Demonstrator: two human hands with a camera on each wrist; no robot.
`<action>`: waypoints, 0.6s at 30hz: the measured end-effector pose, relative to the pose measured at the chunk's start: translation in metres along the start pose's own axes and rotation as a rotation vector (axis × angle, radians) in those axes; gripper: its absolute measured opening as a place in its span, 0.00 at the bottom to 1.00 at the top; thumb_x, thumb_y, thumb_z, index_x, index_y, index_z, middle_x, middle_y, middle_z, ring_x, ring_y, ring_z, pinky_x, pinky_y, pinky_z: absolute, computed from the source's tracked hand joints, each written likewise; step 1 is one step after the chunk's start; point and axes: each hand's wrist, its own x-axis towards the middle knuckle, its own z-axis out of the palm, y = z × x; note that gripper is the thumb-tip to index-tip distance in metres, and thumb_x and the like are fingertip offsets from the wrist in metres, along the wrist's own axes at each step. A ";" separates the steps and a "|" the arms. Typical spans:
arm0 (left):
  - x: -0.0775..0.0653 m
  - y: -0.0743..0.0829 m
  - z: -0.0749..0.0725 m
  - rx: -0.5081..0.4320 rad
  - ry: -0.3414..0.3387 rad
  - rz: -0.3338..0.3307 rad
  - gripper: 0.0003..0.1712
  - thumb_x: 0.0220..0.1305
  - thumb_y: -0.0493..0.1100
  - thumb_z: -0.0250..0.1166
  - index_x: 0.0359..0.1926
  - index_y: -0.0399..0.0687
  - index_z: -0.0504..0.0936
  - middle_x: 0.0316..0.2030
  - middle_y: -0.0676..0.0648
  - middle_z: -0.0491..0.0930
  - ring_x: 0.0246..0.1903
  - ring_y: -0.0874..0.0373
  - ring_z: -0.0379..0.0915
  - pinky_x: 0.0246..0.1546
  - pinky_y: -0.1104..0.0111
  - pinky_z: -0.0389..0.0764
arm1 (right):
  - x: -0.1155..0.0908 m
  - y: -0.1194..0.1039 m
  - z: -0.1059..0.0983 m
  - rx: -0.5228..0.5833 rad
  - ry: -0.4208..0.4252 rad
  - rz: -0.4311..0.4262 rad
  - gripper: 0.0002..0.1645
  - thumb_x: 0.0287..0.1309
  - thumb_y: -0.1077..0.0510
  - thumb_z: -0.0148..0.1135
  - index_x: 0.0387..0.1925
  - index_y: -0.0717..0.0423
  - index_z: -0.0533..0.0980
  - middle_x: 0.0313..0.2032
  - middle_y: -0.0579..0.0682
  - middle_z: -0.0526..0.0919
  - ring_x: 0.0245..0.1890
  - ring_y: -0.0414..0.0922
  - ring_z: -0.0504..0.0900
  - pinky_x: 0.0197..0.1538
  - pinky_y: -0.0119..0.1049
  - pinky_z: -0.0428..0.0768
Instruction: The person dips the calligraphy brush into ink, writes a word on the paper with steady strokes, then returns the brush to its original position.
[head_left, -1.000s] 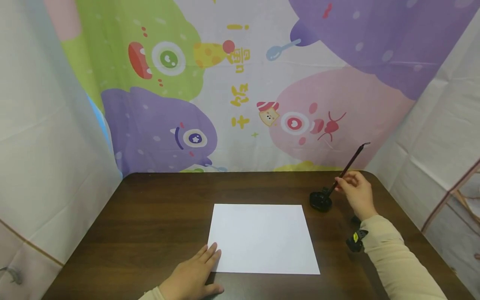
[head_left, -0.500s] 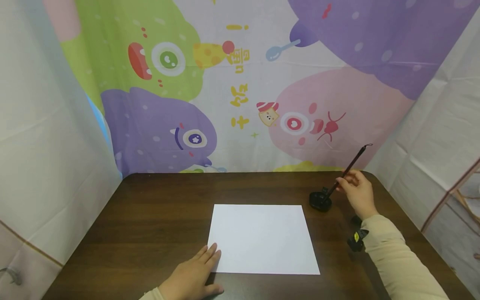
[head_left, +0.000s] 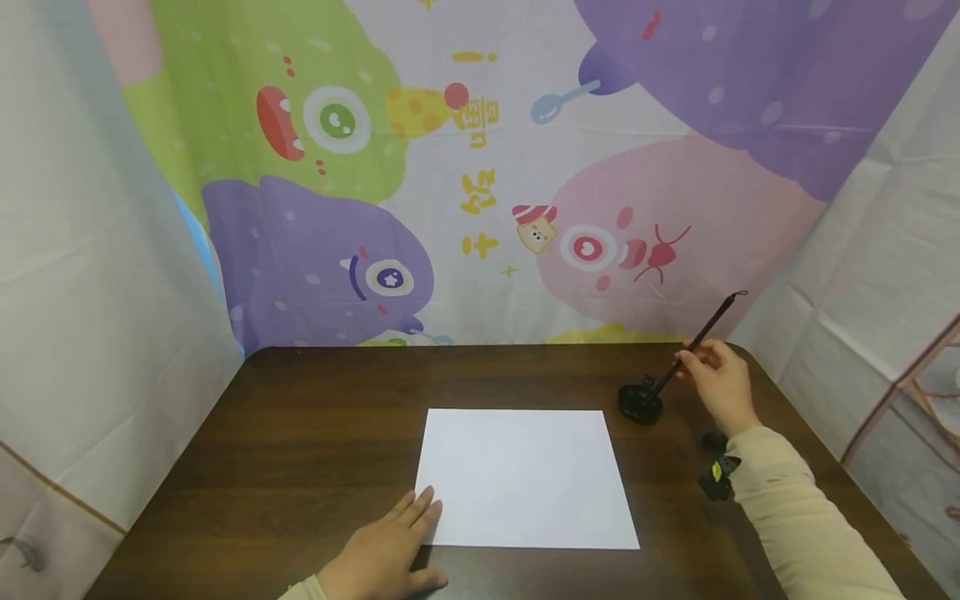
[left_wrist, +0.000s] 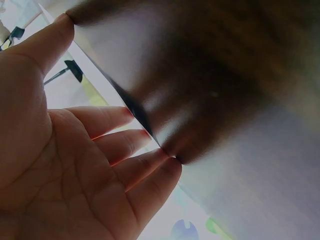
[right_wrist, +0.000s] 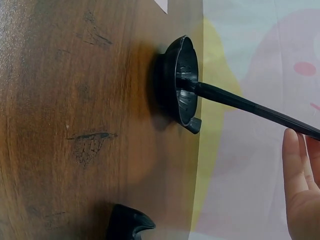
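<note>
My right hand pinches a dark writing brush around the handle, which slants up to the right and ends in a small loop. The brush's lower end is inside a small black scalloped ink dish; its bristles are partly hidden there. On the left edge of a blank white sheet of paper, near the lower corner, rest the fingertips of my left hand. Its fingers are straight and the thumb touches the table. In the left wrist view, the fingers press at the paper's edge.
A small black object lies on the brown wooden table, close to my right wrist, mostly hidden in the head view. A cartoon-print curtain hangs behind the table's far edge. Pale cloth walls stand at both sides.
The brush's upper end has shifted slightly right and down, its lower end still in the ink dish. My right hand has moved a little to the right. The left hand stays put.
</note>
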 end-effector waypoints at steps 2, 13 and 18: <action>0.000 0.000 0.000 0.000 0.000 0.001 0.50 0.49 0.69 0.60 0.65 0.42 0.63 0.68 0.41 0.57 0.66 0.42 0.54 0.52 0.48 0.71 | 0.010 0.022 -0.008 0.020 -0.002 0.007 0.14 0.54 0.62 0.63 0.43 0.62 0.74 0.40 0.47 0.82 0.33 0.40 0.83 0.35 0.32 0.82; 0.000 -0.001 0.001 0.006 0.012 0.005 0.50 0.49 0.68 0.61 0.65 0.42 0.63 0.68 0.41 0.57 0.65 0.42 0.54 0.53 0.49 0.71 | 0.013 0.019 -0.012 -0.050 0.035 -0.039 0.11 0.53 0.60 0.64 0.37 0.62 0.74 0.34 0.46 0.83 0.29 0.37 0.82 0.31 0.27 0.81; 0.000 -0.001 0.002 0.012 0.019 0.008 0.50 0.49 0.68 0.60 0.65 0.42 0.63 0.67 0.41 0.57 0.65 0.42 0.55 0.52 0.49 0.71 | -0.006 -0.033 0.003 -0.258 0.063 -0.021 0.12 0.56 0.59 0.61 0.35 0.65 0.71 0.27 0.39 0.79 0.24 0.30 0.79 0.30 0.22 0.79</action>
